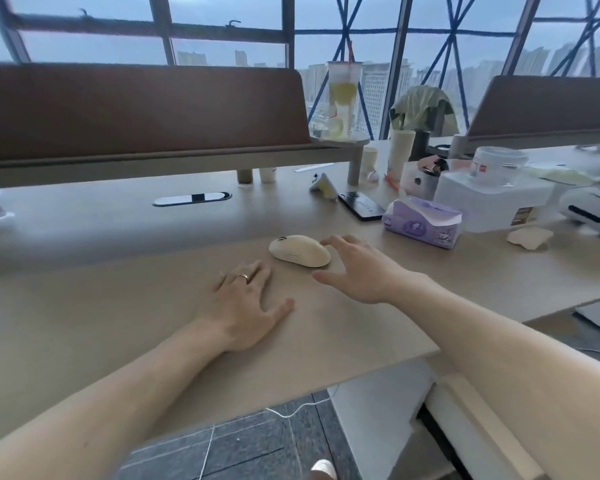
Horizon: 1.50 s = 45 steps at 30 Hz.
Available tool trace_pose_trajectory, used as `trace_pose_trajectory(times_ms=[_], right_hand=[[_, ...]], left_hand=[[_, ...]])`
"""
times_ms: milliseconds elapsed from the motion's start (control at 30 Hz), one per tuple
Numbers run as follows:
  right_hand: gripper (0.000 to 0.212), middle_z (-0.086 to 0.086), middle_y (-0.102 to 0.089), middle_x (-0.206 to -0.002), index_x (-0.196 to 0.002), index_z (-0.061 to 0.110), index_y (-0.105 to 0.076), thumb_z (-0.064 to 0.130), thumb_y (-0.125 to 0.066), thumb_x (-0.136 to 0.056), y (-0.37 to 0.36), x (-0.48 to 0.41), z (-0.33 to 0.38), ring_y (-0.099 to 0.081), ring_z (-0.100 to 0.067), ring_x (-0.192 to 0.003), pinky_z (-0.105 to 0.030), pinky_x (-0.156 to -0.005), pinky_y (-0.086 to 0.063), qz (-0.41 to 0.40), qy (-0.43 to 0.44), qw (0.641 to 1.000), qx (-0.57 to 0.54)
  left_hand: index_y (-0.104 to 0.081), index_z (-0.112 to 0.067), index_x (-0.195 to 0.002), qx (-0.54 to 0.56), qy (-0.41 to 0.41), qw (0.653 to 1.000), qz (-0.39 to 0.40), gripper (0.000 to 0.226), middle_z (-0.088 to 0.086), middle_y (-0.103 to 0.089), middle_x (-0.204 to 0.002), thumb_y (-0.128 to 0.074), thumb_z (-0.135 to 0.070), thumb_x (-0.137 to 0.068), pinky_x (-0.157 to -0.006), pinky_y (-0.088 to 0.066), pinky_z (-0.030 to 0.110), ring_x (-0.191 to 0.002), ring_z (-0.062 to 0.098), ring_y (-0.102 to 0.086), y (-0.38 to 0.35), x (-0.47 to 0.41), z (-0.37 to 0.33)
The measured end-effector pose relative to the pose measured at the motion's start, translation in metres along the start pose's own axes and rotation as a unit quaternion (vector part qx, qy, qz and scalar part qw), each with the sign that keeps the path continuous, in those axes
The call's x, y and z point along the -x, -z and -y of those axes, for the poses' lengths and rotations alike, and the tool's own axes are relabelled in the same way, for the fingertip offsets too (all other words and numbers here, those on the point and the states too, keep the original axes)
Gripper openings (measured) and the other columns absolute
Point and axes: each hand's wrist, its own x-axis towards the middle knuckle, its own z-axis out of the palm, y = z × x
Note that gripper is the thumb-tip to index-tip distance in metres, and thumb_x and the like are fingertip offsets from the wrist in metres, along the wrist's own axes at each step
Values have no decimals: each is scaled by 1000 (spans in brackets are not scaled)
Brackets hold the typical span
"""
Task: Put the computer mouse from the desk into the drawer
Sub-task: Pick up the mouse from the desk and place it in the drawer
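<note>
At the far left edge of the desk (pixel 84 306) a pale, blurred object sits partly out of view, too smeared to identify. Behind the desk a brown divider panel (pixel 136 109) runs across the left half of the view, and a dark oval cable port (pixel 192 199) is set into the desktop in front of it. The left hand (pixel 246 306) lies flat on the desk, palm down, fingers spread and gripping nothing, with a ring (pixel 243 277) on one finger. Just to its right and a little farther back rests the cream-coloured mouse (pixel 300 250), flat on the desktop and not held. The right hand (pixel 361 268) hovers just beside the mouse on its right, fingers spread apart and curved toward it; the fingertips are very near the mouse's far end, but it is hard to tell whether they touch. Farther back, a tall clear cup (pixel 342 98) with yellow fruit slices and a straw stands on a raised shelf. A black phone (pixel 361 206) lies flat on the desk behind the mouse, and a purple tissue pack (pixel 423 220) sits to the right of the phone. Beyond it stands a white box (pixel 492 202) with a clear tub on top, and a crumpled tissue (pixel 529 237) lies near the right edge. Below the desk's right end, a pale cabinet (pixel 471 410) shows, though no open drawer can be made out.
</note>
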Motion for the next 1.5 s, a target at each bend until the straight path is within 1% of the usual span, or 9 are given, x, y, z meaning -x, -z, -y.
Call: trace_pose_trajectory(times_ms=[233,333,467,633,833,1000,1133,1333,1500], right_hand=[[78,-3,-36,-149,-147,35,-36,57,-66,-79,-31,-52,3,-36,-27,-136,-40,-111,-33,-67,26,994,-79],[77,-4,-40,-146,-145,36,-36,61,-60,-76,-45,-63,4,-42,-29,-132,-43,-109,-37,-70,29,993,-90],[62,-9,-53,-135,-140,31,-43,44,-60,-82,-64,-66,0,-52,-33,-121,-46,-100,-44,-100,34,991,-78],[61,-10,-53,-124,-142,30,-42,38,-60,-85,-66,-64,0,-49,-32,-120,-42,-103,-40,-120,29,990,-67],[62,-6,-47,-121,-143,36,-41,36,-59,-83,-52,-35,-12,-44,-28,-120,-36,-99,-40,-136,18,989,-51],[56,-6,-45,-112,-141,41,-40,35,-55,-87,-15,13,-47,-45,-30,-111,-40,-95,-43,-143,-8,989,-31],[55,-4,-44,-104,-139,43,-39,34,-56,-87,19,67,-82,-45,-27,-105,-37,-93,-41,-152,-25,988,-24],[61,-9,-49,-113,-144,46,-34,29,-54,-88,55,147,-131,-42,-28,-113,-35,-92,-33,-183,-72,980,-2],[59,-7,-54,-120,-145,46,-34,33,-50,-89,69,213,-159,-44,-27,-111,-42,-96,-35,-199,-122,972,41]], left_hand=[[-17,-32,-159,-13,-14,1000,-12,103,-8,-12,-168,-10,-86,-72,-124,1,42,-154,13,-5,-2,-4,1],[-19,-33,-158,-21,-20,999,-22,102,-9,-13,-168,-11,-88,-73,-124,0,42,-154,10,-5,-6,-7,6],[-22,-33,-157,-9,-19,999,-31,101,-9,-16,-167,-13,-89,-73,-124,-1,42,-154,10,-6,-10,-9,7],[-22,-35,-157,-13,-18,999,-34,98,-11,-16,-167,-15,-87,-75,-124,-2,41,-153,9,-7,-7,-6,6],[-23,-36,-157,-18,-18,999,-31,101,-10,-18,-167,-11,-89,-72,-124,-4,42,-153,11,-10,-6,-6,5],[-26,-35,-156,-15,-13,999,-28,103,-8,-22,-166,-11,-89,-70,-124,-6,41,-153,14,-15,-5,-5,3],[-34,-31,-153,-15,-14,999,-41,102,-2,-28,-164,-17,-87,-70,-122,-14,44,-150,21,-25,0,2,-6],[-41,-30,-148,25,-163,985,-44,97,0,-34,-161,-32,-84,-68,-121,-19,43,-147,22,-31,3,21,-105],[-36,-30,-151,60,-318,946,-13,87,-2,-33,-161,-48,-79,-79,-120,-25,42,-149,19,-26,-16,35,-198]])
